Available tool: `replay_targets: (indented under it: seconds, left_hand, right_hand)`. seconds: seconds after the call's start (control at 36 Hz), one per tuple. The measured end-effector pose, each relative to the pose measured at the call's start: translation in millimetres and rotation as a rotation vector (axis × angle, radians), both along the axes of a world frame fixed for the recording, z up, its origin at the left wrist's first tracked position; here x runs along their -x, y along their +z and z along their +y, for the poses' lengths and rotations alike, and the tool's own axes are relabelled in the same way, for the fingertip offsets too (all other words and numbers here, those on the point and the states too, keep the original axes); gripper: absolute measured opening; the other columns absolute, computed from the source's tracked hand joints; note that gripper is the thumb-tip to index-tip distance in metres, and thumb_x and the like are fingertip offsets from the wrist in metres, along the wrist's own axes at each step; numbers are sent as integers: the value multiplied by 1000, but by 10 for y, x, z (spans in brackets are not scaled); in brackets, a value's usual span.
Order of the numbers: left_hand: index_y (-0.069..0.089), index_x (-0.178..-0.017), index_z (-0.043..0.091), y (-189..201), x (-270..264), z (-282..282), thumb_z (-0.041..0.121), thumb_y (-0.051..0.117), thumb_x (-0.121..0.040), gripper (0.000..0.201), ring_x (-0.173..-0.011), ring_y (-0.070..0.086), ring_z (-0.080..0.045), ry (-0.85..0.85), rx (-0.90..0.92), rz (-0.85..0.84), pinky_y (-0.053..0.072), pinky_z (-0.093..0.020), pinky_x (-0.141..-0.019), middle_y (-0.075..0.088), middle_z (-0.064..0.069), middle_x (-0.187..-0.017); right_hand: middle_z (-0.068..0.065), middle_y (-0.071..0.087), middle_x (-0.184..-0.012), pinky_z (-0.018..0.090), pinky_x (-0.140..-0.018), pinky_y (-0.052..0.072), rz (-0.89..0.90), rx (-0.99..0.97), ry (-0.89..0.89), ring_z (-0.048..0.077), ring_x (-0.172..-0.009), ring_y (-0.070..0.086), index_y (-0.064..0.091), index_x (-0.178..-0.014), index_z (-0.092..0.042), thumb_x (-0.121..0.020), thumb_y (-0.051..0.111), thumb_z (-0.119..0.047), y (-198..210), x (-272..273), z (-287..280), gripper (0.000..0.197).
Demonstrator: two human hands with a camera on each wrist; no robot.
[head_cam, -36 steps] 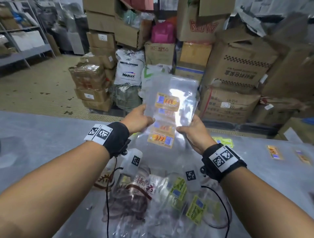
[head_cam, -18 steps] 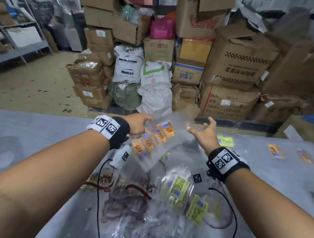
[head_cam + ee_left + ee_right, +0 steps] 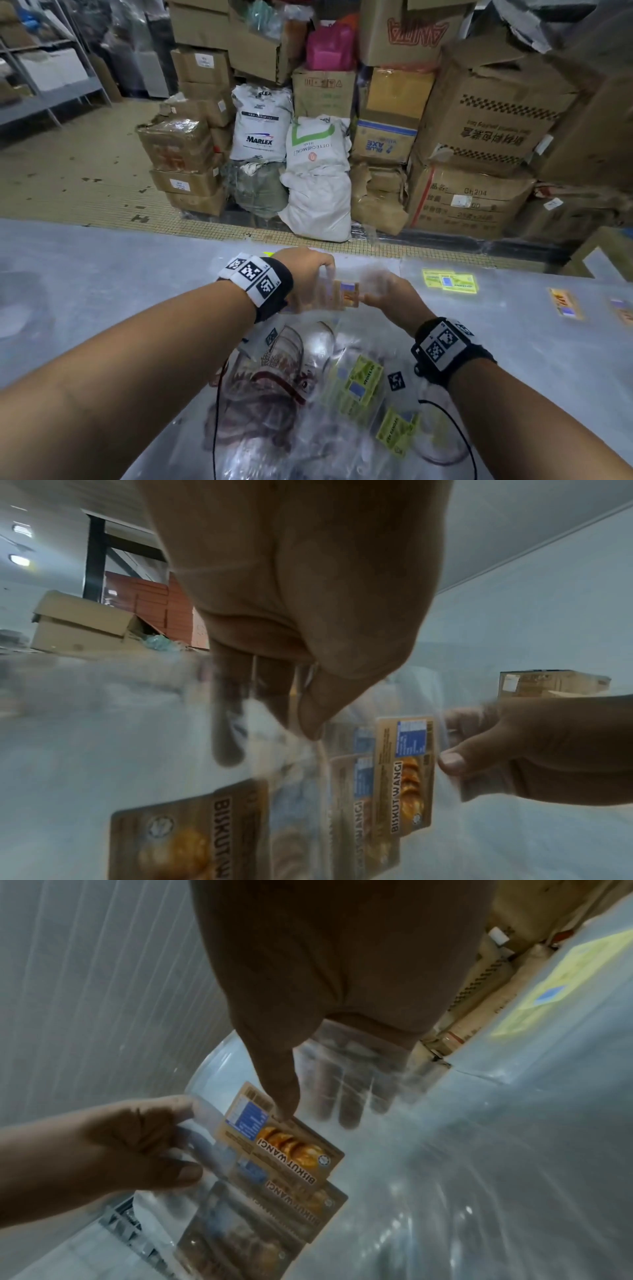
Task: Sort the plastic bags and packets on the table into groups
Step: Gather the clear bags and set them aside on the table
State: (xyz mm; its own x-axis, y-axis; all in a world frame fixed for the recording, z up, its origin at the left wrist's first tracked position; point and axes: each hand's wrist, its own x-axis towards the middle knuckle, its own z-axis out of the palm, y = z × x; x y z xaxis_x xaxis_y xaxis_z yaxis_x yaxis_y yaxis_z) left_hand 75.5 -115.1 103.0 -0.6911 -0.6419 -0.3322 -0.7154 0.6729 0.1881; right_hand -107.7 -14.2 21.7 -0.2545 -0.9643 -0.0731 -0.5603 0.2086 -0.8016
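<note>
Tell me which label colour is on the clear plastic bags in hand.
Orange-brown: the clear bags with BISKUT WANGI labels, pinched by left hand and right hand. Yellow-labelled bags lie on the table.

Your forearms are bare, with no sleeves in view. On your left wrist [image 3: 257, 281] you wear a black band faced with white panels printed in black square-code markers. Your right wrist [image 3: 445, 346] carries a matching black band with the same kind of white marker panels. A thin black cable [image 3: 460, 435] loops down below the right band.
</note>
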Motion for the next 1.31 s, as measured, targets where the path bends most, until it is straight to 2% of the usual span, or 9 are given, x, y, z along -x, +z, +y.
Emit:
replay_targets:
  seconds: [0.14, 0.25, 0.31, 0.56, 0.72, 0.86, 0.97, 1.11, 1.31]
  left_hand:
    - [53, -112, 31, -150, 4, 46, 4, 76, -76, 51, -73, 60, -13, -13, -49, -12, 42, -19, -42, 66, 1, -102]
    - [50, -120, 30, -278, -73, -14, 13, 67, -84, 43, -93, 60, -21, 23, -22, -3, 46, -28, -68, 68, 0, -110]
    - [50, -123, 29, -314, -162, -53, 21, 67, -86, 42, -99, 60, -23, 29, 23, -55, 47, -31, -77, 67, 0, -113]
    - [56, -126, 27, -430, -616, -272, 29, 64, -91, 36, -117, 55, -26, 169, 149, -152, 41, -27, -84, 62, -3, -125]
    - [64, -115, 28, -454, -625, -267, 6, 47, -89, 38, -109, 58, -29, 217, 30, -8, 40, -27, -78, 64, -5, -117]
    - [57, -122, 24, -457, -563, -281, -3, 42, -87, 48, -99, 53, -23, 269, -63, 81, 39, -25, -76, 58, -2, -114]
    - [51, -122, 27, -476, -653, -339, 6, 54, -87, 41, -91, 51, -21, 329, -54, 105, 37, -26, -72, 55, 0, -108]
    - [54, -119, 29, -566, -897, -409, 26, 76, -80, 44, -106, 57, -22, 435, -9, 185, 44, -30, -84, 59, 1, -115]
    - [46, -132, 23, -833, -1184, -392, 23, 92, -66, 81, -109, 54, -22, 762, -158, 633, 43, -33, -92, 51, -2, -121]
  right_hand:
    - [-1, 59, -81, 17, -63, 42, -42, 5, -65, 17, -77, 54, 59, -87, -8, -88, 68, -16, -165, 15, 62, 12]
    - [2, 60, -78, 34, -72, 46, -63, 63, -89, 17, -74, 55, 54, -71, -22, -83, 74, -7, -228, 78, 109, 28]
    - [1, 61, -78, 28, -70, 45, -116, 65, -118, 14, -74, 55, 56, -70, -20, -83, 74, -6, -226, 100, 153, 26]
    - [13, 67, -92, 50, -84, 52, -200, 61, -213, 31, -90, 63, 61, -85, -5, -81, 76, -15, -322, 263, 244, 19]
    - [13, 49, -69, 38, -61, 41, -336, 105, -187, 22, -65, 47, 47, -69, 4, -73, 76, 10, -205, 178, 222, 30]
    - [15, 56, -84, 32, -63, 45, -222, 32, -215, 25, -76, 55, 52, -86, 4, -75, 76, -5, -311, 178, 146, 28]
    - [11, 57, -78, 37, -67, 44, -175, 41, -212, 22, -72, 53, 54, -76, 1, -78, 73, -3, -333, 232, 156, 20]
    - [1, 58, -80, 22, -63, 40, -315, 52, -246, 12, -74, 56, 56, -75, -9, -82, 72, -3, -357, 292, 198, 19]
    - [0, 58, -79, 27, -69, 43, -332, 71, -253, 17, -78, 56, 55, -73, -10, -81, 74, -5, -401, 316, 195, 22]
